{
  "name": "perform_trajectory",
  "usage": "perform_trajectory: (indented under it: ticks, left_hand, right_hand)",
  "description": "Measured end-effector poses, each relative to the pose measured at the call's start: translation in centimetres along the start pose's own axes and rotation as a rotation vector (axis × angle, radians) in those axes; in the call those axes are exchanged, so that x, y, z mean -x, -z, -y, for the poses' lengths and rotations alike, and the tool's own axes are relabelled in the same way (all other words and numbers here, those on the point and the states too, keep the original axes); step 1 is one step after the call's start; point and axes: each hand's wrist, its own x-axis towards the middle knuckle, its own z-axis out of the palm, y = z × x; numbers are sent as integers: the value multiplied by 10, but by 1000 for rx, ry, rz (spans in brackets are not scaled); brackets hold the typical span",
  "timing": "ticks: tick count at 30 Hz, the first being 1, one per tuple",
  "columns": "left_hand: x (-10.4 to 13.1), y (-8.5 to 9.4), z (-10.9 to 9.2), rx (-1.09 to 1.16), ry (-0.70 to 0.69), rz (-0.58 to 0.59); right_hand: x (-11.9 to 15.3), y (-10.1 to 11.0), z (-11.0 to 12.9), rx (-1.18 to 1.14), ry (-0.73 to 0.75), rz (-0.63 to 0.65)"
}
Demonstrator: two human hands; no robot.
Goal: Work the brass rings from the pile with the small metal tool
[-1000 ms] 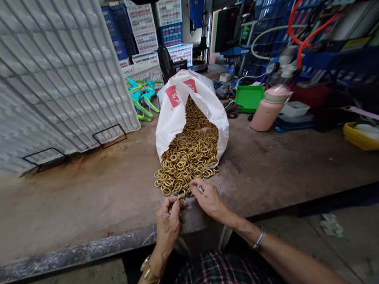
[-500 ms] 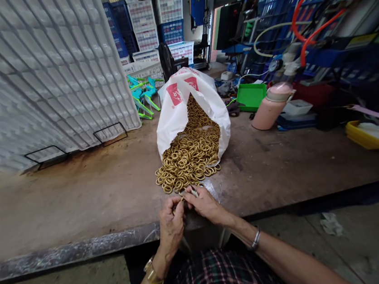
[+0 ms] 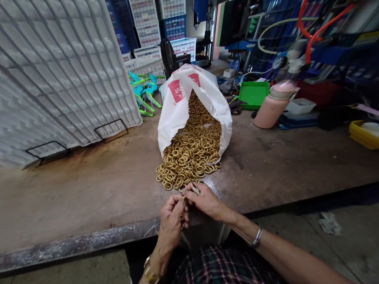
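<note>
Brass-coloured rings (image 3: 191, 153) spill in a heap from the mouth of a white plastic bag (image 3: 170, 121) with red print. Just in front of the heap, at the table's near edge, my two hands meet. My left hand (image 3: 173, 214) pinches a small ring, seen nearly edge-on between thumb and forefinger. My right hand (image 3: 206, 200) is closed around a small pale tool with a dark tip (image 3: 195, 188), its fingertips touching the ring in my left hand.
White moulded trays (image 3: 46, 62) stand at the left on the brown table (image 3: 79, 195). Teal and green clips (image 3: 148, 92) lie behind the bag. To the right are a green tray (image 3: 254, 94), a pink bottle (image 3: 271, 107) and a yellow tray (image 3: 373, 137). Crates (image 3: 172, 2) are stacked behind.
The fingers of my left hand have shifted, with the ring pinched slightly higher. My right hand stays closed on the tool. The whole view has shifted slightly.
</note>
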Motion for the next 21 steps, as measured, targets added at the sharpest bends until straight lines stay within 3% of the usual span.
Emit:
perform_trajectory:
  ticks: [7, 14, 21]
  left_hand:
    - [1, 0, 0, 72, 8, 33]
    - [2, -1, -2, 11, 9, -4]
    - [4, 1, -3, -4, 38, 31]
  right_hand:
    - [0, 0, -3, -56, -7, 18]
    - [2, -2, 0, 161, 109, -28]
    - [3, -3, 2, 247, 119, -19]
